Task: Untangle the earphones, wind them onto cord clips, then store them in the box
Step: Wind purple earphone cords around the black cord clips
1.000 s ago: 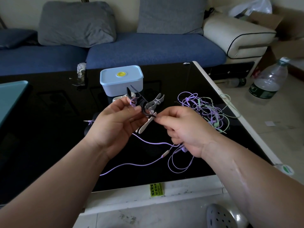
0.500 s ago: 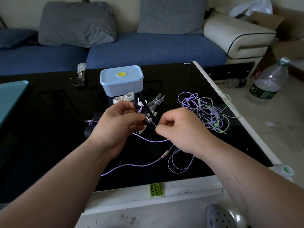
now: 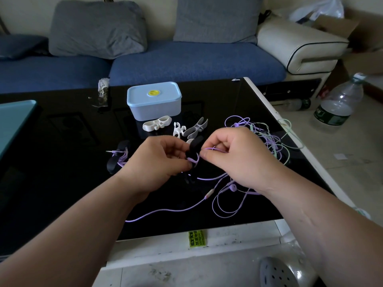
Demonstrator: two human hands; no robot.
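At frame centre, the left hand (image 3: 159,162) gripped a black cord clip (image 3: 193,151); the right hand (image 3: 234,156) pinched the purple earphone cord (image 3: 213,149).

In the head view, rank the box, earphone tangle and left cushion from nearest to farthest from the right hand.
1. Tangle, just right of the right hand.
2. Box, behind, to the left.
3. Left cushion, back on the sofa.
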